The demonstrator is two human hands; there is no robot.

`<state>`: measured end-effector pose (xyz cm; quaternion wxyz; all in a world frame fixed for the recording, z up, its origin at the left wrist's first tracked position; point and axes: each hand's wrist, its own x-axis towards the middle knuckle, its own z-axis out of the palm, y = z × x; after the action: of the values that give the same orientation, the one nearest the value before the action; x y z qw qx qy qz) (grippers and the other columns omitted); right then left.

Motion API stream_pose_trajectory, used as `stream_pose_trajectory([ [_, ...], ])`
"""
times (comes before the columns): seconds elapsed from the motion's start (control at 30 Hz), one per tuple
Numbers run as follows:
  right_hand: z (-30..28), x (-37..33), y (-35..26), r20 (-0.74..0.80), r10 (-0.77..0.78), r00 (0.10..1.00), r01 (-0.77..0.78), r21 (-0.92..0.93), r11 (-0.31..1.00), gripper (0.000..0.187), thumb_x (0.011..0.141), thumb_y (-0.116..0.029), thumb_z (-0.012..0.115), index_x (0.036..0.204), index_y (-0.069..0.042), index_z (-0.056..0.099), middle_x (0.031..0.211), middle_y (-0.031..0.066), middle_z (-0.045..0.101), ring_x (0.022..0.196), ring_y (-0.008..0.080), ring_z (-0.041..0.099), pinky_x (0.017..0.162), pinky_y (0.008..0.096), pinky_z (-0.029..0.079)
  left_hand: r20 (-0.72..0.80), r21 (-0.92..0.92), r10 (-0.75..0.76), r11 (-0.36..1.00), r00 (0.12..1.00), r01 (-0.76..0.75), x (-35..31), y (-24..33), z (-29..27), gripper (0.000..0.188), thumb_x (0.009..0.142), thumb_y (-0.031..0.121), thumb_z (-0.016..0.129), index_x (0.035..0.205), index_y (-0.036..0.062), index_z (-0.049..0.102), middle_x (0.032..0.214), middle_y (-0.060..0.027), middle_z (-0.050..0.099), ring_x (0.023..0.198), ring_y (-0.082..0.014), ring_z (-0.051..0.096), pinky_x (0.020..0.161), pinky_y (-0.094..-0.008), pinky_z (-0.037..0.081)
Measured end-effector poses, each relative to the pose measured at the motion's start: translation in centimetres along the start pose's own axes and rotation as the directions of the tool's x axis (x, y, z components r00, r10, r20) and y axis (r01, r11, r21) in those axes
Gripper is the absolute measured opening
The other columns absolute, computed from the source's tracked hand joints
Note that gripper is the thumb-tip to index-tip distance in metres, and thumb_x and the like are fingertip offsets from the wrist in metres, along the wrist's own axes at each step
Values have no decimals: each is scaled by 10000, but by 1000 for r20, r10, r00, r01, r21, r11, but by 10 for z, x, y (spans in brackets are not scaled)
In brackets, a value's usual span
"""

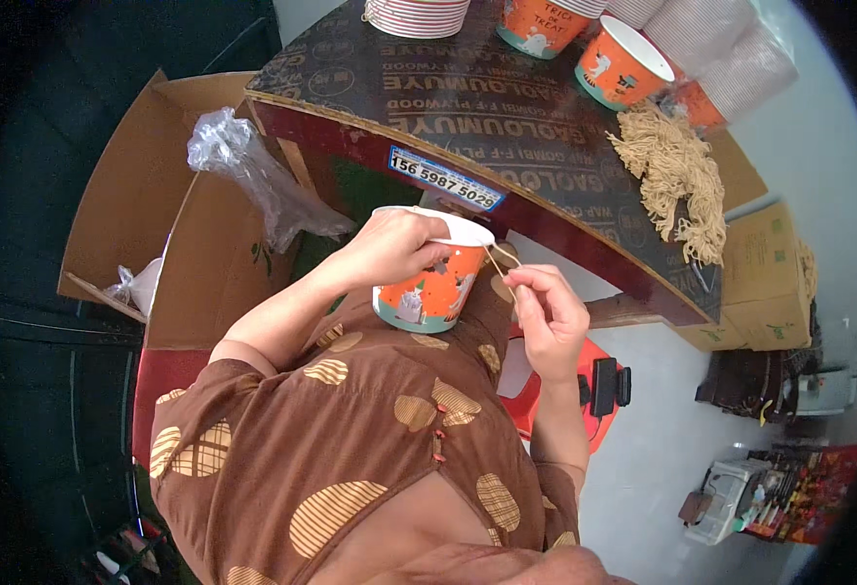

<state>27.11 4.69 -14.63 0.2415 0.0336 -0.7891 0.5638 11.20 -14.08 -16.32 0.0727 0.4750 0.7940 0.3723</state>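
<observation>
An orange paper bucket [423, 300] with a white rim, a green base band and printed figures rests upright on my lap. My left hand [397, 249] is closed over its near-left rim, thumb and fingers gripping the wall. A thin beige cord [499, 261] runs from the right side of the rim and makes a small loop there. To the right of the bucket, my right hand [551, 314] pinches that cord between thumb and fingers. Whether the cord passes through a hole in the wall is too small to tell.
A dark plywood table [536, 146] stands ahead, bearing a bundle of beige cords [670, 175], another orange bucket [623, 64] and stacked white cups [731, 58]. At left is an open cardboard box [204, 253] with a clear plastic bag [253, 175]. A red stool [594, 356] stands right.
</observation>
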Motion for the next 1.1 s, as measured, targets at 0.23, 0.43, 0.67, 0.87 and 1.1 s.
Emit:
stream_pose_trajectory([
  [0.23,6,-2,3,-48,126,991,-125,16,992,169,910,59,590,1061,21,656,882,58,705,761,58,615,658,188,468,13,6,29,1000,1000,-29,-5,4,-5,143,858,159,625,839,23,665,779,-166,671,777,-372,656,678,-457,496],
  [0.43,18,2,18,-43,194,980,-190,81,978,224,925,43,586,1149,42,591,940,98,728,876,101,671,766,227,518,-31,-57,-26,998,999,25,0,0,-1,133,877,150,600,921,29,637,773,-188,661,771,-385,650,671,-467,491],
  [0.67,34,4,40,-92,198,976,-184,149,972,205,930,40,578,1135,41,589,927,87,728,871,101,672,767,232,519,-99,-18,-32,999,995,30,2,-14,-1,143,882,149,586,929,17,614,776,-199,660,777,-391,651,679,-467,493],
  [0.87,42,7,54,-75,246,966,-236,124,964,201,928,34,581,1129,34,594,936,86,728,864,102,670,746,234,520,-72,-77,-100,993,992,95,2,-8,-10,194,836,171,627,907,-9,621,776,-214,659,780,-383,656,686,-450,501],
  [1.1,48,6,56,-8,255,967,-253,113,961,223,934,28,572,1157,28,585,950,89,720,750,62,604,647,202,478,-110,21,-63,998,992,66,3,-8,-7,273,757,214,731,880,-13,643,768,-224,659,770,-383,658,680,-443,506],
])
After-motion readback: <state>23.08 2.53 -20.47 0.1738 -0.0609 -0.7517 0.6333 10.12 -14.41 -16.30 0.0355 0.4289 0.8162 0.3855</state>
